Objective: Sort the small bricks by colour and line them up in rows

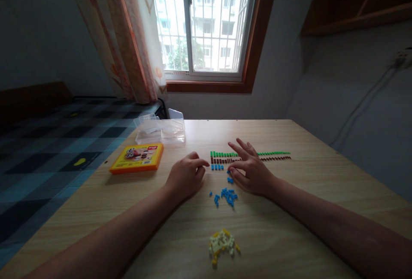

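Observation:
On the wooden table, small toy bricks form rows: a green row (222,154), a dark brown row (222,161) and a short blue row (217,167). My left hand (188,171) rests at the rows' left end, fingers curled, the index fingertip beside the first bricks; nothing shows in it. My right hand (252,169) lies over the middle of the rows and hides part of them. Its thumb and index finger close on a small blue brick (228,171), while the other fingers are raised and spread. Loose blue bricks (229,195) lie nearer me.
Closer to me is a pile of pale and bright yellow bricks (222,244). A yellow-orange box (137,159) and a clear plastic container (161,131) stand at the left. The table (273,223) adjoins a checked bed (38,163); a window (209,25) is ahead.

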Action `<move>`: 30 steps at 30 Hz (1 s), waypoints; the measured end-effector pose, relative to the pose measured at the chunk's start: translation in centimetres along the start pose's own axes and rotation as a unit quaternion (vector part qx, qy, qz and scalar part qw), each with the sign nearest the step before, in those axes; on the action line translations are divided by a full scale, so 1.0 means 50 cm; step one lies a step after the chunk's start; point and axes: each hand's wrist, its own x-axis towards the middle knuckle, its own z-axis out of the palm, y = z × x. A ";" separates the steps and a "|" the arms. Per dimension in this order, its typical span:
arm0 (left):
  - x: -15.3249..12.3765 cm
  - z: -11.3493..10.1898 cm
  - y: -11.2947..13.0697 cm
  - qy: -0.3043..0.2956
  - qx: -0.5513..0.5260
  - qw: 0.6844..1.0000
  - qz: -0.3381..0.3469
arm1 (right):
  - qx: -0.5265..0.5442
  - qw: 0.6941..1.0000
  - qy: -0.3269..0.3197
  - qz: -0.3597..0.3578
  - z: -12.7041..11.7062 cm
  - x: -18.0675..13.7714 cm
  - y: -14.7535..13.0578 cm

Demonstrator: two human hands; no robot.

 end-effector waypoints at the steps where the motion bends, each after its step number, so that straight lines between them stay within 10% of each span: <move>1: 0.000 0.000 0.000 0.000 0.000 1.000 -0.002 | -0.003 1.000 0.004 0.005 0.002 0.000 0.002; 30: 0.002 0.005 -0.005 -0.010 -0.009 1.000 -0.016 | -0.015 1.000 0.027 0.002 0.013 0.002 0.012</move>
